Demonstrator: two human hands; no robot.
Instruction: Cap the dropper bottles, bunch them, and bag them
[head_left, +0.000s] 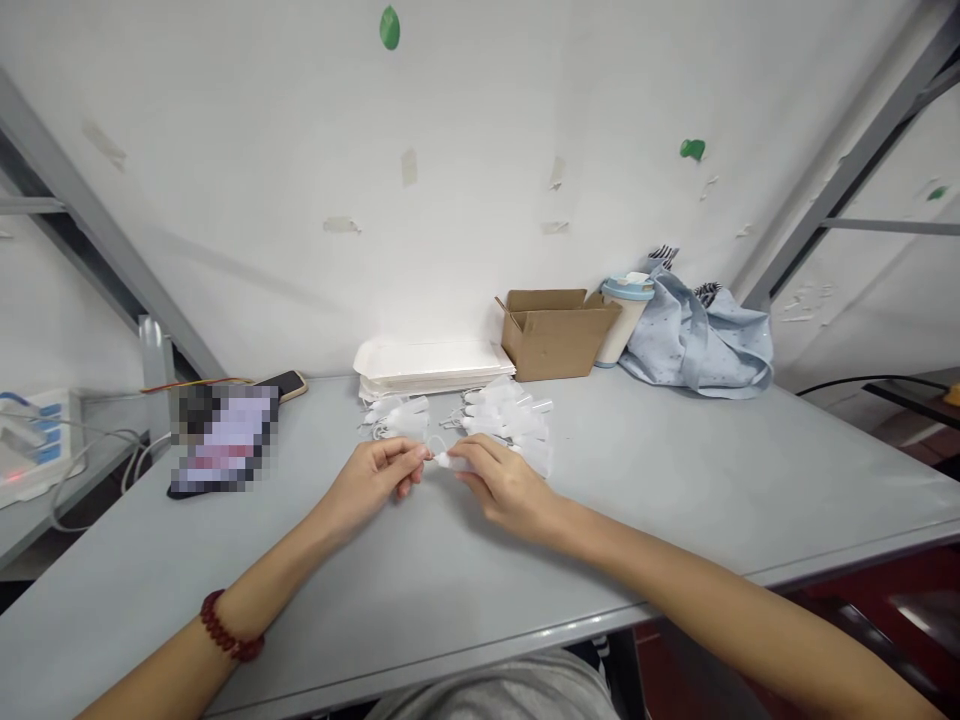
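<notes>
My left hand [379, 476] and my right hand [501, 482] meet over the middle of the grey table [675, 470]. Together they pinch one small white plastic piece [444, 459] with a thin loop of cord, fingertips almost touching. Just beyond my right hand lies a pile of similar white pieces [510, 418]. A smaller pile of white pieces [397, 416] lies beyond my left hand. A red bead bracelet [227, 628] sits on my left wrist.
A stack of white flat sheets [431, 366] lies at the back by the wall, beside an open cardboard box [555, 330], a lidded cup [622, 318] and a blue cloth bag [697, 340]. Two phones [225, 435] lie at the left; a power strip [30, 440] with cables sits further left.
</notes>
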